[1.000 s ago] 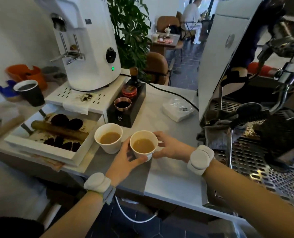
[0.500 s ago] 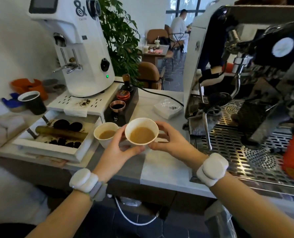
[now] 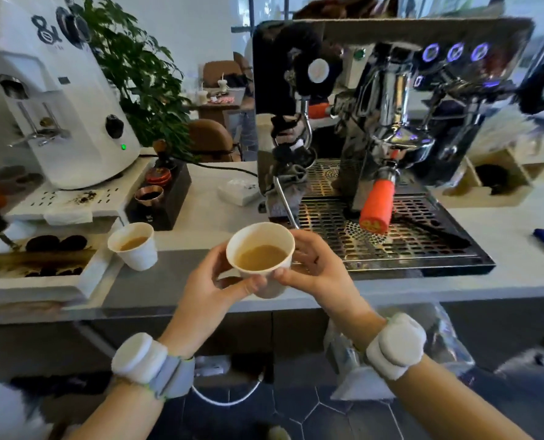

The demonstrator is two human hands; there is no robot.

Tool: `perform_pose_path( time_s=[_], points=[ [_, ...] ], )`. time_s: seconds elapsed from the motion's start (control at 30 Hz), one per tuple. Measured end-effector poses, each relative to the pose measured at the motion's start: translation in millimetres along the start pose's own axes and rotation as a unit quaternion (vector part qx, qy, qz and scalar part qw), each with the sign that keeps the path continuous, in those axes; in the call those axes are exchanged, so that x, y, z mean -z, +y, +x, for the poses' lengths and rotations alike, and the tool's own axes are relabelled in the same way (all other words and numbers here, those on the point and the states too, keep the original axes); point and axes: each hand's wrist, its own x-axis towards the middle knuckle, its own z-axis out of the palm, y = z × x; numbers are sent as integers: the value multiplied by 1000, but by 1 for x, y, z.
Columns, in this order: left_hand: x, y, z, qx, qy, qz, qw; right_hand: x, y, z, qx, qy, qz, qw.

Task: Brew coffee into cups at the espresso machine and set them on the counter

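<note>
Both hands hold one white paper cup (image 3: pixel 265 249) of coffee: left hand (image 3: pixel 211 289) and right hand (image 3: pixel 316 271) grip its sides, fingers curled round it, above the counter (image 3: pixel 502 268) edge before the espresso machine (image 3: pixel 388 122). Second cup (image 3: pixel 134 244) stands on the counter, left.
</note>
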Motion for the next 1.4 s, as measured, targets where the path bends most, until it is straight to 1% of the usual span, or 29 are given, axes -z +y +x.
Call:
perform_pose_path(
  time_s=[0.13, 0.27, 0.33, 0.57, 0.7, 0.83, 0.9, 0.97, 1.07, 1.2, 1.33, 1.4],
  points=[
    [-36, 9, 9, -2, -38, -11, 999, 33, 2, -20, -1, 49, 32, 998],
    [-70, 14, 28, -3, -62, -21, 998, 59, 2, -25, 11, 113, 41, 993],
    [-95, 14, 45, -3, -72, -34, 997, 85, 3, -26, 16, 137, 34, 990],
    [-145, 9, 86, 5, -93, -48, 994, 143, 5, -10, -1, 145, 20, 989],
    [-168, 5, 105, 23, -78, -42, 996, 171, 11, 3, -19, 140, 17, 990],
    [-183, 0, 118, 18, -77, -33, 996, 187, 18, 13, -34, 127, 2, 991],
    [-182, -1, 123, 30, -69, -43, 996, 188, 20, 16, -35, 126, -6, 991],
    [-182, 1, 126, 38, -86, -32, 995, 189, 23, 18, -40, 127, -3, 991],
    [-182, 1, 130, 27, -111, -32, 993, 188, 24, 23, -42, 136, 1, 990],
    [-181, 2, 134, 29, -129, -43, 990, 184, 24, 25, -45, 146, 6, 988],
    [-179, 5, 134, 43, -154, -37, 986, 182, 25, 22, -38, 145, 10, 989],
    [-178, 6, 132, 35, -158, -25, 987, 180, 24, 20, -32, 147, 10, 989]
  ],
)
